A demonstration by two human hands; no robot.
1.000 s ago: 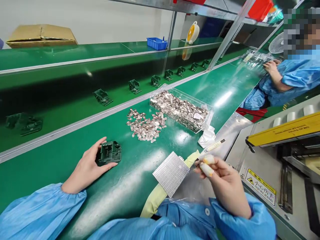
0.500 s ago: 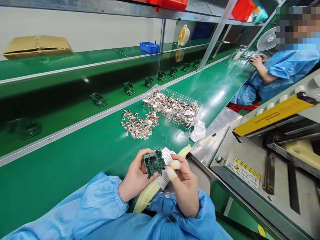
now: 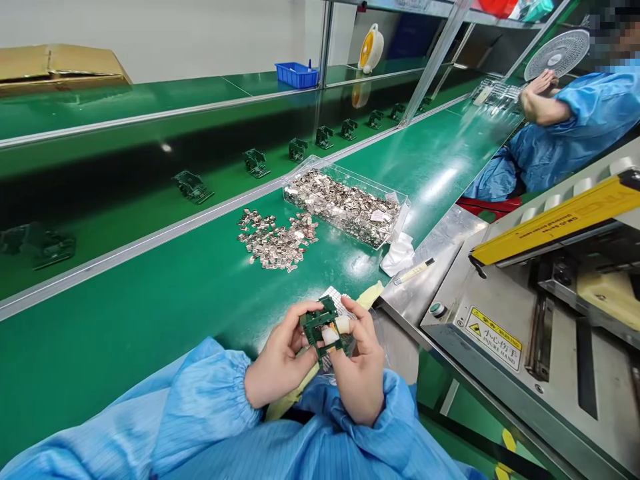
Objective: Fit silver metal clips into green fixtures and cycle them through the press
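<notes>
A dark green plastic frame with an open middle is held up in front of my body. My left hand grips its left side, fingers over the top edge and thumb below. My right hand is closed on its right side, with whitish covers on thumb and index finger. The covered thumb tip shows in the frame's opening; whether a small part is pinched there is hidden. Behind the frame lies a white gridded sheet, with pale yellow material beside it.
Small metal pieces lie heaped on the green bench, near a clear tray full of them. Similar green frames line the belt behind. At right stand a machine and a co-worker. A pen rests on the metal ledge.
The green frame has moved slightly right and turned in my left hand. My right fingers have gone from beside it onto it, the thumb into the opening. The co-worker's hands have risen.
</notes>
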